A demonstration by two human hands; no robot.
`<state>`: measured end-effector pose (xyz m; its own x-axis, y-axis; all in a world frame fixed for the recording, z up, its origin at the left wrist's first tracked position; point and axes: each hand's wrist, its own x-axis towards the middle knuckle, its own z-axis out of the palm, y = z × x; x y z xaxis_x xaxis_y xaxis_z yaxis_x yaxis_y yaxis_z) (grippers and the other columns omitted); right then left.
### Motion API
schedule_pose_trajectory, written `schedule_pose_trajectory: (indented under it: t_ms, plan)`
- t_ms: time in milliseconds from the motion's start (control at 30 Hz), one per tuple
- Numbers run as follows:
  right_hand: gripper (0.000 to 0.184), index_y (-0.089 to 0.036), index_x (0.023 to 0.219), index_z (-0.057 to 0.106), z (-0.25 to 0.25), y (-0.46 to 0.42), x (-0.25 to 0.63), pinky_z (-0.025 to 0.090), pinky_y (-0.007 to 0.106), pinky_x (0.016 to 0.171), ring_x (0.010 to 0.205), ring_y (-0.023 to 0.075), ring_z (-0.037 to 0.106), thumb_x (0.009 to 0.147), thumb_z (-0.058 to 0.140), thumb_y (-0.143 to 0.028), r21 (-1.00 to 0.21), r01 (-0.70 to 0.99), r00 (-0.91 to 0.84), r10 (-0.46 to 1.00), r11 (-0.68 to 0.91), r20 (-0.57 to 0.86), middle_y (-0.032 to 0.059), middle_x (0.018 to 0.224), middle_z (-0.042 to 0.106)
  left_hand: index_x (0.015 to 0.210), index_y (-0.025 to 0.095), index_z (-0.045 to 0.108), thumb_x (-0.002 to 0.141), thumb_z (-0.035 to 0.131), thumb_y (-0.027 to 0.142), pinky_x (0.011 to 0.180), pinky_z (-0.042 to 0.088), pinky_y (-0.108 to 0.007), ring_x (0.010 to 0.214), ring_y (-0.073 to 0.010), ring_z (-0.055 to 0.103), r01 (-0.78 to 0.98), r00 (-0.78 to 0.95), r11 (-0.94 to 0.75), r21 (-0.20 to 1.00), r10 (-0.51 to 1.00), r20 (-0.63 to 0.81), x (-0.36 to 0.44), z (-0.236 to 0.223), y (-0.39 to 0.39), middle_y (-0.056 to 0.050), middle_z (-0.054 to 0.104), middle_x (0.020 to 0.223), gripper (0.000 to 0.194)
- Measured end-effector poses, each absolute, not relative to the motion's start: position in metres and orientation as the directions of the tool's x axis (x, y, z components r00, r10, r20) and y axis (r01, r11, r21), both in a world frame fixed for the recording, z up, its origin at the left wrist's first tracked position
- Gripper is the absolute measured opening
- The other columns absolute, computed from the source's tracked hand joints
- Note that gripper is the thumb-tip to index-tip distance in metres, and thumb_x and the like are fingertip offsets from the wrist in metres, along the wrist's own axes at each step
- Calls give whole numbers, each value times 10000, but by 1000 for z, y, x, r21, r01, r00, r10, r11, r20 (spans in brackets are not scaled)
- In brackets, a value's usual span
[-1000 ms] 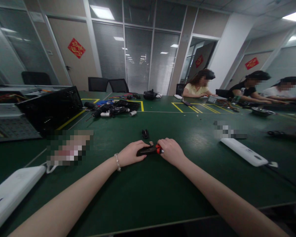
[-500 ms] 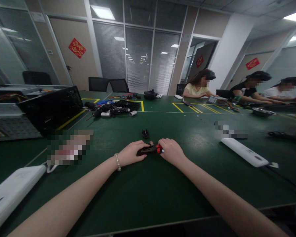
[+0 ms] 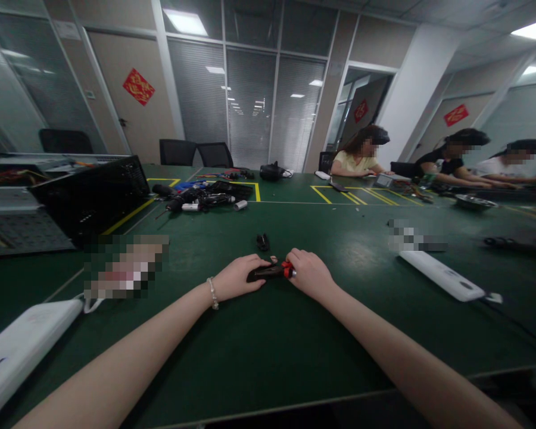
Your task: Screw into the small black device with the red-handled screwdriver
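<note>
Low over the green table [image 3: 268, 333], both hands meet at a dark elongated object [image 3: 270, 272] with a red end [image 3: 288, 269]; its exact kind does not show. My left hand [image 3: 237, 279], with a beaded bracelet at the wrist, is closed around the dark left end. The fingers of my right hand [image 3: 310, 273] curl over the red end, where a small silvery tip pokes out beneath them. Whether the red and dark parts are one piece, I cannot tell. Just beyond lie a small black bundle [image 3: 262, 242], like a coiled cable, and a tiny pale piece [image 3: 274, 259].
White power banks [image 3: 31, 333] [image 3: 442, 275] lie at left and right, each near a blurred-out item. An open computer case [image 3: 89, 196] stands at left. Farther back are a pile of cables and tools [image 3: 205, 195], a metal bowl [image 3: 476, 202] and several seated people [image 3: 357, 161].
Almost nothing differs. Both hands keep their hold on the dark object with the red end, and the view shifts very slightly.
</note>
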<state>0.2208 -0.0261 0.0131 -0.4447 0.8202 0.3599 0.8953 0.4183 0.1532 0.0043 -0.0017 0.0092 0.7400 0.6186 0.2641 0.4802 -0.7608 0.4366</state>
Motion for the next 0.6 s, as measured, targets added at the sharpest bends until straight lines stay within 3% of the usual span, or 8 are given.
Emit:
schedule_pose_trajectory:
  t_ms: [333,600]
  plan:
    - [160,-139,849,553,18,-28,221,357,269,676,759,165,501,692,547,-170,198,879,-477,799,434,365,73,876,568,1157,223,483,766,567,246,794,423,-305,879,-184,535,477,735,-751,457,626,261,5,9,-2,-41,534,1003,401]
    - [154,-142,842,555,14,-26,221,363,263,670,751,160,505,692,541,-172,154,887,-460,808,435,367,62,874,575,1162,212,481,780,548,265,796,424,-311,882,-185,528,468,743,-756,457,617,259,3,12,-3,-49,530,1010,391]
